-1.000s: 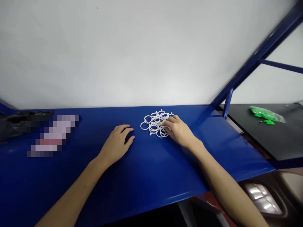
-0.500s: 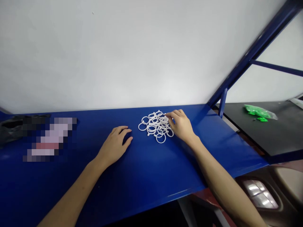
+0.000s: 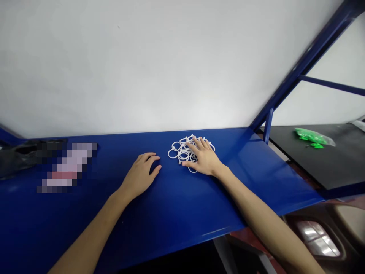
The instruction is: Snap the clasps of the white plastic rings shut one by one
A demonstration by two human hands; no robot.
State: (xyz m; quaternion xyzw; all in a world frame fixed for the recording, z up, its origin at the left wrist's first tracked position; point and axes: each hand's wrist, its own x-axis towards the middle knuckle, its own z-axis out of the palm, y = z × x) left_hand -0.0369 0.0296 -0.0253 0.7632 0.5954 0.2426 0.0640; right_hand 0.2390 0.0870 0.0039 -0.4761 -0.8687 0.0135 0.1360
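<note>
A loose pile of white plastic rings (image 3: 183,156) with small knobs lies on the blue table (image 3: 171,213). Spread over the right part of the pile is my right hand (image 3: 203,156), palm down with the fingers apart; it covers several rings. Whether it presses on them or hovers just above, I cannot tell. My left hand (image 3: 141,173) rests on the table to the left of the pile, fingers slightly bent and apart, with nothing in it. A gap of bare table separates it from the rings.
At the left lie a black plastic bag (image 3: 17,158) and a pixel-blurred pinkish thing (image 3: 68,165). A white wall (image 3: 159,76) rises behind the table. On the right, a blue frame post (image 3: 285,91) stands before a black table (image 3: 308,160) with a green-filled clear bag (image 3: 313,136). Below is a brown chair (image 3: 339,228).
My right hand has moved left from the right edge of the pile and spread flat over the rings; its fingers were bent before. My left hand has stayed in place.
</note>
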